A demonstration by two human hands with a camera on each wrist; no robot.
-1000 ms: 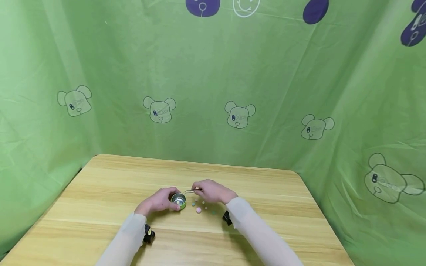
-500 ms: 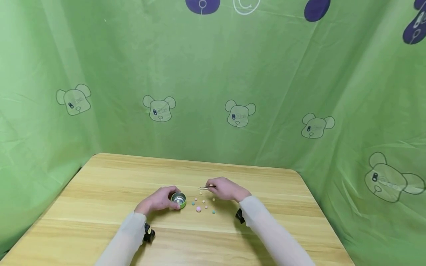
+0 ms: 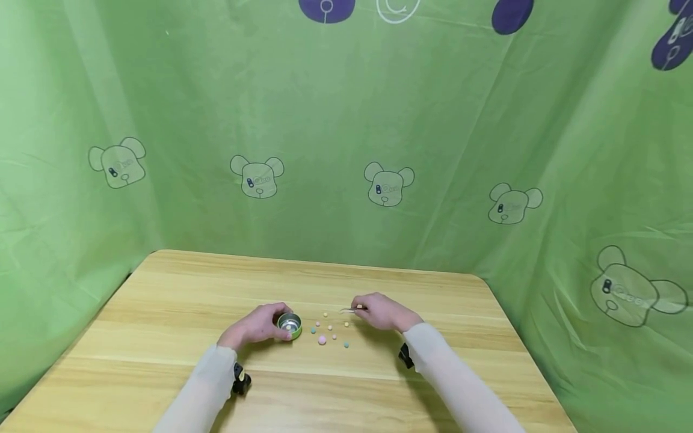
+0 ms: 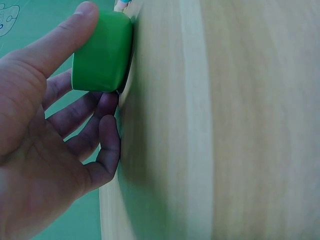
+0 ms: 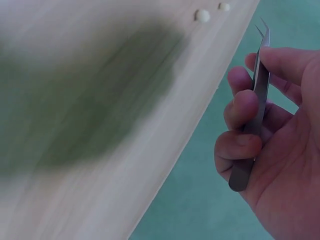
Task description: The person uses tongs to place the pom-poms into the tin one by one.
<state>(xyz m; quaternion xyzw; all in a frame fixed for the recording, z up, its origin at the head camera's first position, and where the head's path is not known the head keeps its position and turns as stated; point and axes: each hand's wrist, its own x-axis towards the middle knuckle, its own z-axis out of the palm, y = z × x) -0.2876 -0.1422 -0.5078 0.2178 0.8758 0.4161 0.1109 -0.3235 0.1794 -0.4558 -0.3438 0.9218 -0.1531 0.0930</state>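
Observation:
A small round green tin [image 4: 102,55] with a shiny metal inside stands on the table, a pale bead [image 3: 289,328] visible in it. My left hand [image 3: 258,323] grips its side, thumb in front and fingers behind. My right hand [image 3: 382,312] holds bent-tip metal tweezers [image 5: 261,82] along its length, thumb against the fingers. Their thin tips are slightly apart with nothing between them, pointing left above the table. Several small beads lie between the tin and the right hand: a larger pink bead [image 3: 322,340], a teal bead [image 3: 346,345] and a yellow bead [image 3: 346,325] among them.
The wood-grain table [image 3: 178,288] has its far edge close to a green curtain [image 3: 325,234] with bear-face prints, which also hangs along both sides. A black wrist camera [image 3: 241,382] sits under the left sleeve.
From the tin's rim, my right hand has drawn off to the right with the tweezers, leaving the beads in fuller view. My left hand has kept its place on the tin.

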